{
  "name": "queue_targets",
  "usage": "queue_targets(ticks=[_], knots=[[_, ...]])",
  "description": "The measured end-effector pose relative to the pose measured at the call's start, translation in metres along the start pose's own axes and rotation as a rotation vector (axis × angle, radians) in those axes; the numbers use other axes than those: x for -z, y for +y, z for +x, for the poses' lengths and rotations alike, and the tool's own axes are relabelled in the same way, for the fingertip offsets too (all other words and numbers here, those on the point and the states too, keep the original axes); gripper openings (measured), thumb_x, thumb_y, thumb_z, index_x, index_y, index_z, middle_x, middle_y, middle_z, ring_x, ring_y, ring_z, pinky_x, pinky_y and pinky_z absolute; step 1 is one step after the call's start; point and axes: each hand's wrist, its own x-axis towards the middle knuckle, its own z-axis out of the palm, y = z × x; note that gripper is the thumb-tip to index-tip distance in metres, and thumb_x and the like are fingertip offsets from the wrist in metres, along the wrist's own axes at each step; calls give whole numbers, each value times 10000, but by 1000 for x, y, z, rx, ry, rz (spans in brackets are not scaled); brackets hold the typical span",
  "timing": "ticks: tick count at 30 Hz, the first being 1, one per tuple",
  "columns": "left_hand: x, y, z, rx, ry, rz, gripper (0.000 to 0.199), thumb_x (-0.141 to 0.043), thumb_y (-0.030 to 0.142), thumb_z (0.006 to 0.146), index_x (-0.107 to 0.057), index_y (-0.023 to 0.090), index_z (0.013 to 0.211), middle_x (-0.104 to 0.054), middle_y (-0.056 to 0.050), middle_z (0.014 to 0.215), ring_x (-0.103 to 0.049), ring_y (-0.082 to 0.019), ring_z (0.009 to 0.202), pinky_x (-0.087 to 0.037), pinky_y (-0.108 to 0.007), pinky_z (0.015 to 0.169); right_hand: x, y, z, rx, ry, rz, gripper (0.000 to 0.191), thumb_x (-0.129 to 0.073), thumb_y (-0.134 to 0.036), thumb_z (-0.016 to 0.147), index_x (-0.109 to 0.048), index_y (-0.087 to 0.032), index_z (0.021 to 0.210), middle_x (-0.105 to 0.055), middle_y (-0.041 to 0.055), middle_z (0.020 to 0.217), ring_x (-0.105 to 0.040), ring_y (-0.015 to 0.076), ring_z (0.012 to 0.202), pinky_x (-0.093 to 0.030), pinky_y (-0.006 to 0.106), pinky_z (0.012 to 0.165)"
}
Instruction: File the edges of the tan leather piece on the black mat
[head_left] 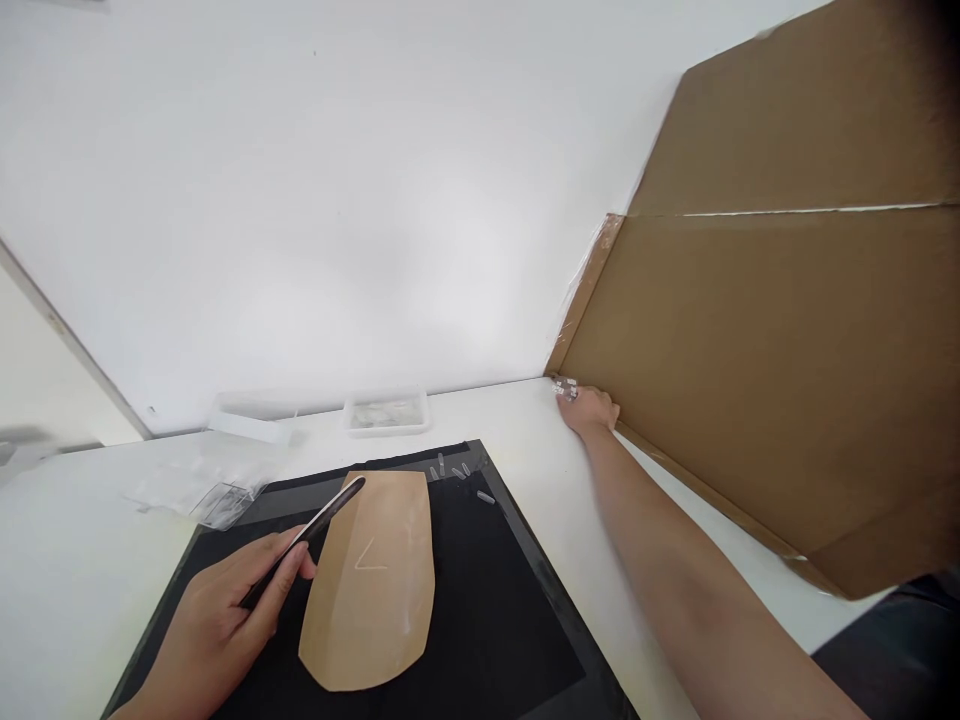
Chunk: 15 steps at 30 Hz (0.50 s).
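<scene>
My left hand [232, 600] is closed around a slim dark object with a pale edge [330, 515]; it looks phone-like from the side, but its kind is not clear. The object's rounded end tilts up over a tan sheet with cut corners [375, 590], which bears a pale V-shaped mark. This sheet lies on a black mat [487, 590]. Stretched far to the back right, my right hand [592, 408] has its fingers closed at a small clear plastic packet with white print [564, 388]. Several small clear capsule-like pieces [486, 497] rest near the mat's far edge.
A large cardboard panel [780, 370] stands along the right, close to my right arm. At the back, a shallow clear tray [387, 412] sits against the white wall [337, 200]. Crumpled clear plastic bags [225, 490] lie left of it, partly over the mat.
</scene>
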Motion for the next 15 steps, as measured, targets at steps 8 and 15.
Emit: queue_targets(ticks=[8, 15], knots=[[-2, -10, -2, 55, -52, 3, 316, -535, 492, 982, -701, 261, 845, -764, 71, 830, -564, -78, 391, -493, -154, 444, -4, 4, 4, 16, -48, -76, 365, -530, -443, 932, -749, -220, 1122, -644, 159, 1327, -537, 357, 1242, -414, 500, 1026], [-1, -6, -4, 74, -69, -16, 315, -530, 492, 991, -682, 255, 850, -736, 65, 772, -559, -80, 404, -472, -162, 444, 1, 2, 3, -3, -41, -44, 394, -526, -467, 922, -753, -212, 1119, -719, 177, 1189, -616, 365, 1149, -436, 495, 984]])
